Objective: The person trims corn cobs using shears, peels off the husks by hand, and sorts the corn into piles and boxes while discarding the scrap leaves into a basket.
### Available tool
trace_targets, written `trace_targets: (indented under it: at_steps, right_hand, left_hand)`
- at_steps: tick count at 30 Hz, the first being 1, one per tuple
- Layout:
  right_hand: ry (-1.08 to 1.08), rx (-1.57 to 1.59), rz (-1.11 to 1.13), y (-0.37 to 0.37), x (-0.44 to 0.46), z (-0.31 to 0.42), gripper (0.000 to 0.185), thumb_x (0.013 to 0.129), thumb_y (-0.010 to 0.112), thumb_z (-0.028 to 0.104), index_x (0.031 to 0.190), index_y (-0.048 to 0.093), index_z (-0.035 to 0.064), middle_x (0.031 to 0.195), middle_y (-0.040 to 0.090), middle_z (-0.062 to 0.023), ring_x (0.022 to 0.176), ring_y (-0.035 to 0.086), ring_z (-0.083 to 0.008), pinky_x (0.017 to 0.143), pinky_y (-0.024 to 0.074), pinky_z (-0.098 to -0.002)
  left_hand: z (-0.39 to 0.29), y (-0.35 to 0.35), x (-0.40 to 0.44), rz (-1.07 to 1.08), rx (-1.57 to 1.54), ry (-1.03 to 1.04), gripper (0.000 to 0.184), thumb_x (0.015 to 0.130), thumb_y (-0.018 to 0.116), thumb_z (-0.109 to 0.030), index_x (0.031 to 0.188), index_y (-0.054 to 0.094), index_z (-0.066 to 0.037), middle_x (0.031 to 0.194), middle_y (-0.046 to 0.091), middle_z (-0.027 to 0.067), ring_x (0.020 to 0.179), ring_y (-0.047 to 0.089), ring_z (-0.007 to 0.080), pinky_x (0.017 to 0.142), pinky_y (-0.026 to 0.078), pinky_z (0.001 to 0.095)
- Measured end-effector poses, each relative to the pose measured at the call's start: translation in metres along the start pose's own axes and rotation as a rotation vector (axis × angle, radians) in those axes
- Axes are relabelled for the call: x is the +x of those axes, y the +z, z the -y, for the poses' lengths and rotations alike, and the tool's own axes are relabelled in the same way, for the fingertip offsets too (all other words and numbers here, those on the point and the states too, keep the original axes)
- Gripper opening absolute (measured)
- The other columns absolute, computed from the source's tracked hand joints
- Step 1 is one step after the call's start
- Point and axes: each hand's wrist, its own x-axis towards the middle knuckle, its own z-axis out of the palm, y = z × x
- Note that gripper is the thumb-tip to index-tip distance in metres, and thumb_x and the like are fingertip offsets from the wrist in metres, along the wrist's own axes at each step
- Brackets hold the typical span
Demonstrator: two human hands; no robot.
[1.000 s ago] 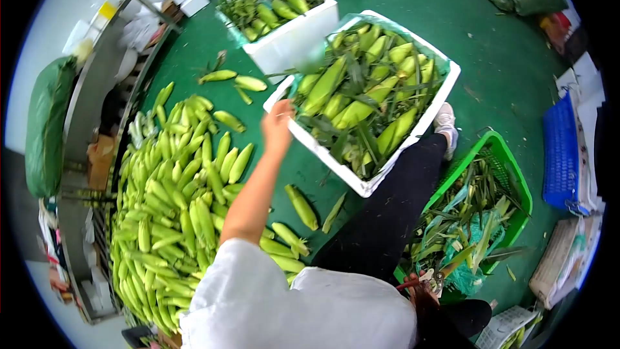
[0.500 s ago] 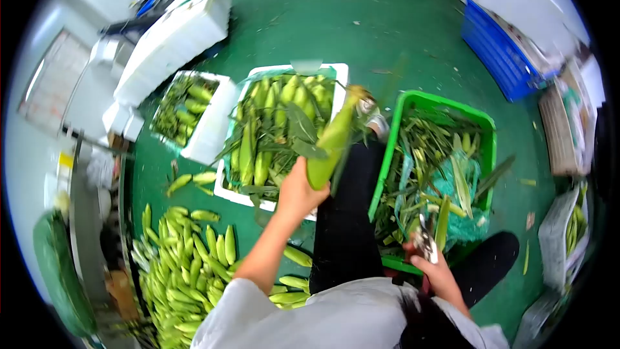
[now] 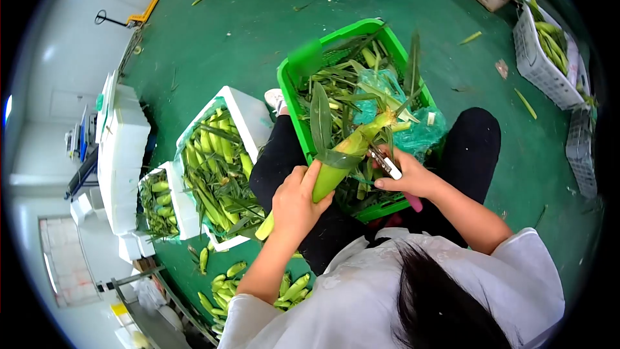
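My left hand [image 3: 296,201] is wrapped around a green ear of corn [image 3: 337,167] in its husk, held slantwise with its stalk end up and to the right. Long leaves hang from the ear, over the green crate [image 3: 296,116] of stripped leaves and teal plastic. In my right hand [image 3: 416,178] is a pair of pruning shears [image 3: 389,166], with a pink handle end showing below the palm. The shears' metal part lies close beside the ear's upper end; whether the blades touch it I cannot tell.
To the left, a white foam box [image 3: 244,113] holds unhusked corn, and a smaller foam box [image 3: 185,203] stands beyond it. Corn ears [image 3: 223,294] lie heaped on the green floor. My knees flank the crate. A white basket [image 3: 539,58] of corn stands at right.
My view has swung right. My left hand has brought the corn from beside the foam box to over the green crate, and the shears in my right hand are now close to it.
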Motion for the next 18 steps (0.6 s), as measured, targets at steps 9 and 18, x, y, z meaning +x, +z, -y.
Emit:
trace_targets:
  at_steps: [9, 18]
  right_hand:
    - [0.200, 0.762, -0.179, -0.001, -0.042, 0.005, 0.027, 0.089, 0.067, 0.022, 0.105, 0.056, 0.0035, 0.081, 0.062, -0.0061, 0.072, 0.062, -0.0154, 0.064, 0.0505, -0.0286]
    - [0.216, 0.569, -0.194, 0.018, -0.078, -0.007, 0.052, 0.088, 0.068, 0.016, 0.133, 0.045, 0.0051, 0.104, 0.057, -0.0052, 0.090, 0.053, -0.0115, 0.077, 0.0445, -0.0266]
  left_hand:
    - [-0.001, 0.012, 0.034, 0.150, -0.642, -0.102, 0.072, 0.069, 0.081, -0.020, 0.131, 0.049, -0.006, 0.114, 0.062, 0.0098, 0.101, 0.063, 0.0243, 0.088, 0.049, 0.0359]
    - [-0.033, 0.076, 0.076, -0.238, -1.832, -0.278, 0.066, 0.089, 0.066, -0.013, 0.143, 0.029, -0.006, 0.142, 0.045, 0.0168, 0.133, 0.042, 0.0310, 0.112, 0.032, 0.0451]
